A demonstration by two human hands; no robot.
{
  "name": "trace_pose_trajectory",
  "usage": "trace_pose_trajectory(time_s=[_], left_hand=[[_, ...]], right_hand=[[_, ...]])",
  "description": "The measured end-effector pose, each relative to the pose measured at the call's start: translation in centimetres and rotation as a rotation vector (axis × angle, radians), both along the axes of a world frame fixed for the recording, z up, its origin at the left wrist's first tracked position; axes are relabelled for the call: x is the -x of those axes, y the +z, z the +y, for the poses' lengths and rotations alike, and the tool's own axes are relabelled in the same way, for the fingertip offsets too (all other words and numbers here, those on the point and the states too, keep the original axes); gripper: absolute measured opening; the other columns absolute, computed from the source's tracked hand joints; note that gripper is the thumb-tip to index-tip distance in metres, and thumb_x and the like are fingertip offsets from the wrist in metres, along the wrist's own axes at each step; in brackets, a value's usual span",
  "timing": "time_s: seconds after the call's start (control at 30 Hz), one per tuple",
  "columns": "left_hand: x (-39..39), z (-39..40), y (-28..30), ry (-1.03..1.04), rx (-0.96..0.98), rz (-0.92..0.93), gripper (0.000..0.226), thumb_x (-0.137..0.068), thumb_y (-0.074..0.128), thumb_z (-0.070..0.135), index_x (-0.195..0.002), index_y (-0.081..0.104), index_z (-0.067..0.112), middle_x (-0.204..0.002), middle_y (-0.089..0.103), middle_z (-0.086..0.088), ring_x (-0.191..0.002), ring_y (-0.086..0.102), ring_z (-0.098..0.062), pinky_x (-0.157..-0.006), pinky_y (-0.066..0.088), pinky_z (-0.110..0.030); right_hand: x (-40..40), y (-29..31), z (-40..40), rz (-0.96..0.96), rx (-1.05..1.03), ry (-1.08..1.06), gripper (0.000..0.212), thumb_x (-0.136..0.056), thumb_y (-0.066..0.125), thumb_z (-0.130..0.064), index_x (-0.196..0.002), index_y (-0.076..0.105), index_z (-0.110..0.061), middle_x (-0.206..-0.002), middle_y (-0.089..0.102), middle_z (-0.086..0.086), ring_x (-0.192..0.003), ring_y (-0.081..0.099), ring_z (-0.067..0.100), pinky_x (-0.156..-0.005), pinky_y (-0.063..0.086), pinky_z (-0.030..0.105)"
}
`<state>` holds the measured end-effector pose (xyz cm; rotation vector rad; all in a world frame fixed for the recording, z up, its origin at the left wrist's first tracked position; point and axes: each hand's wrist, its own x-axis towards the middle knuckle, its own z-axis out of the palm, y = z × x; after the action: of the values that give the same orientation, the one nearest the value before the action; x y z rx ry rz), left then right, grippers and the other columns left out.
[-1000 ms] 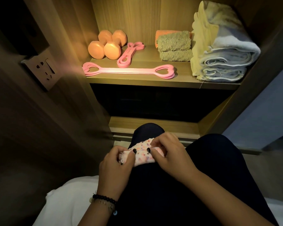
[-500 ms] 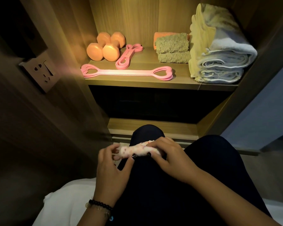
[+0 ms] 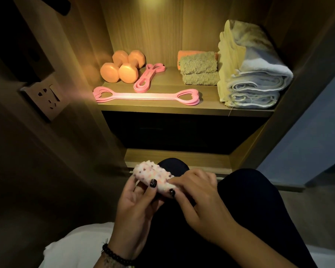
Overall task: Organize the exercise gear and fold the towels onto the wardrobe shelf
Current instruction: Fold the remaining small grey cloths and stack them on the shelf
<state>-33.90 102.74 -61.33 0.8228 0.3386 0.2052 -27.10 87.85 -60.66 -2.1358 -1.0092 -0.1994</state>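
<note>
**Small towel rolled over the lap**

Both hands hold a dotted pink towel above the knees, near the wardrobe. The left hand pinches it with its thumb; the right hand curls its fingers around the right end. On the far shelf: dumbbells, bands, folded towels.
</note>
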Motion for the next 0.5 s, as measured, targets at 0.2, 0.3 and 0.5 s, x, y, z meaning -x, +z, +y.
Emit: trace_pose_trajectory(time_s=[0.2, 0.3, 0.5], left_hand=[[-2.5, -0.4, 0.7, 0.045, 0.043, 0.016, 0.049, -0.068, 0.079, 0.009, -0.114, 0.066, 0.019, -0.115, 0.065, -0.025, -0.103, 0.066, -0.038, -0.072, 0.057, -0.036], [-4.8, -0.2, 1.2, 0.052, 0.027, 0.011, 0.043, -0.062, 0.082, 0.016, -0.101, 0.068, 0.012, -0.111, 0.067, -0.022, -0.101, 0.068, -0.034, -0.072, 0.057, -0.035], [-10.2, 0.6, 3.1, 0.000, -0.169, -0.023, 0.031, -0.074, 0.068, 0.020, -0.102, 0.065, 0.009, -0.100, 0.073, -0.010, -0.094, 0.070, -0.020, -0.070, 0.057, -0.025]], right_hand=[[-1.5, 1.3, 0.4, 0.584, -0.362, -0.241, 0.014, -0.086, 0.068, -0.022, -0.100, 0.065, -0.026, -0.100, 0.062, -0.011, -0.092, 0.059, 0.003, -0.079, 0.046, 0.019], [-3.4, 2.2, 0.6, 1.162, -0.526, -0.225, 0.026, -0.087, 0.066, -0.028, -0.111, 0.061, -0.020, -0.107, 0.068, 0.005, -0.090, 0.069, 0.011, -0.077, 0.055, 0.027], [-9.0, 4.2, -0.1, 1.254, -0.680, -0.189, 0.020, -0.088, 0.066, -0.023, -0.104, 0.067, -0.010, -0.092, 0.073, 0.011, -0.081, 0.071, 0.021, -0.060, 0.056, 0.023]])
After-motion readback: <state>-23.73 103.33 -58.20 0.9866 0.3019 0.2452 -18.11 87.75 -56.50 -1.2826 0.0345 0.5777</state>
